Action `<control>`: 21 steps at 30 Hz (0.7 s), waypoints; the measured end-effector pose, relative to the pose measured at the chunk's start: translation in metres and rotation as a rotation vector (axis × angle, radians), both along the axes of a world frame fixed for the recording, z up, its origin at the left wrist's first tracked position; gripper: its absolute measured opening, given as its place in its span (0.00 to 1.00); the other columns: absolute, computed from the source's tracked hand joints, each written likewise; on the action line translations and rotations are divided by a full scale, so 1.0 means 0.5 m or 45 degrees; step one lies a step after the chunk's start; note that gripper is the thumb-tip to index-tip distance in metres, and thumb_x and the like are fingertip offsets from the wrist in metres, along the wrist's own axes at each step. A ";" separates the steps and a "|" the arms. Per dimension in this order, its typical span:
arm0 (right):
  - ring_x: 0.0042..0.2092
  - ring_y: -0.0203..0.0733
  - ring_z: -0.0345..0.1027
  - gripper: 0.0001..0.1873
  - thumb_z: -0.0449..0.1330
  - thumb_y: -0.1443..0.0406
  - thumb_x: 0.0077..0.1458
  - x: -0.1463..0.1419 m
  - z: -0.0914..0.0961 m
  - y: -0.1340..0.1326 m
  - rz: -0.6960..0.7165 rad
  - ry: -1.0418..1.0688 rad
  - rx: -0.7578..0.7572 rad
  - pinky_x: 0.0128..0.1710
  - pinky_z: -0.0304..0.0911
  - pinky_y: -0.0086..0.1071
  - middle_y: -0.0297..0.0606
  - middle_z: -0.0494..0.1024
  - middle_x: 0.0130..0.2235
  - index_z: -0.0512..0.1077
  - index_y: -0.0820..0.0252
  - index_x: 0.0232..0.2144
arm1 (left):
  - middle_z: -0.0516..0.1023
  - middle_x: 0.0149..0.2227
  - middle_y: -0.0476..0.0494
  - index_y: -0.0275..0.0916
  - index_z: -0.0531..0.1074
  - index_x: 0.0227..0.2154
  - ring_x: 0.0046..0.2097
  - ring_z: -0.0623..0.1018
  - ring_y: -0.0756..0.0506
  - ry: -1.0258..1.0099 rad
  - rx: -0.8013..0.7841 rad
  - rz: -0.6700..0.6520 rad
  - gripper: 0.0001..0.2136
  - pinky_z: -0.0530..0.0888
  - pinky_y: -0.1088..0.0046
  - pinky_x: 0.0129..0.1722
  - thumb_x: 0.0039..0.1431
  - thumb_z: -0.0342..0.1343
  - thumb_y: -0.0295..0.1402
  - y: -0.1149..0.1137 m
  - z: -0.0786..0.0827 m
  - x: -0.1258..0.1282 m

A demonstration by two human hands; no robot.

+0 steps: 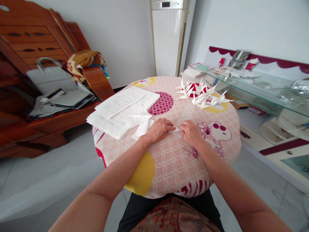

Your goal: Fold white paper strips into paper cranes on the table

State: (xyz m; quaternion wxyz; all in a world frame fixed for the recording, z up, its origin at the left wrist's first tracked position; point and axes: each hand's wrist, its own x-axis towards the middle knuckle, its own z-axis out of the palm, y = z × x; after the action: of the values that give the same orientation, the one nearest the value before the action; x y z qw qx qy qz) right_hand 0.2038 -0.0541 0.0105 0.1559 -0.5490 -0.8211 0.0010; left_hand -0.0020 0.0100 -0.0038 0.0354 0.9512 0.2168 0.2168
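My left hand (159, 129) and my right hand (191, 132) lie knuckles-up on the round table's pink patterned cloth (173, 161). Between them both hands press a small piece of white paper (175, 129) flat, with fingers curled down on it. Just left of my left hand lies a folded white scrap (143, 128). A stack of printed paper sheets (122, 109) sits at the table's left. Several folded white paper cranes (202, 94) are gathered at the far side.
A wooden bench (36, 58) with a grey bag, papers and a bundled cloth stands at left. A tall white air conditioner (167, 35) is behind the table. A glass shelf (260, 88) with cups and clutter runs along the right. Grey floor lies below.
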 end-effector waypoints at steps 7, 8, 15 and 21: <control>0.67 0.58 0.57 0.31 0.48 0.61 0.67 -0.055 -0.050 -0.040 0.114 0.188 -0.001 0.65 0.57 0.53 0.62 0.65 0.65 0.58 0.75 0.67 | 0.83 0.41 0.39 0.38 0.83 0.37 0.44 0.79 0.43 -0.121 -0.171 0.009 0.14 0.73 0.65 0.49 0.60 0.51 0.21 -0.003 0.002 -0.002; 0.69 0.60 0.54 0.34 0.49 0.59 0.67 -0.057 -0.057 -0.046 0.110 0.156 -0.018 0.66 0.54 0.55 0.63 0.63 0.66 0.56 0.76 0.68 | 0.83 0.42 0.40 0.38 0.83 0.38 0.46 0.79 0.43 -0.175 -0.218 0.026 0.14 0.74 0.66 0.49 0.61 0.52 0.22 -0.002 0.002 -0.007; 0.71 0.61 0.49 0.38 0.51 0.54 0.67 -0.052 -0.069 -0.056 0.102 0.045 -0.083 0.69 0.48 0.56 0.67 0.57 0.69 0.57 0.80 0.67 | 0.83 0.44 0.41 0.37 0.81 0.46 0.42 0.80 0.45 -0.401 -0.506 0.330 0.17 0.76 0.71 0.43 0.53 0.60 0.25 0.013 0.009 -0.061; 0.72 0.61 0.47 0.39 0.52 0.52 0.67 -0.050 -0.071 -0.056 0.126 0.025 -0.075 0.69 0.47 0.56 0.66 0.56 0.69 0.56 0.78 0.68 | 0.82 0.29 0.47 0.35 0.82 0.38 0.30 0.77 0.49 -0.562 -0.696 0.514 0.12 0.72 0.76 0.33 0.59 0.54 0.33 0.011 0.019 -0.059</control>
State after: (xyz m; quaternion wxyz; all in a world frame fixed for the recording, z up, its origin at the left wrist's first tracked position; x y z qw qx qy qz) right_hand 0.1786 -0.0823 -0.0252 0.1475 -0.5122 -0.8452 0.0382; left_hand -0.0313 0.0153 0.0055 0.2893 0.7756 0.4361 0.3529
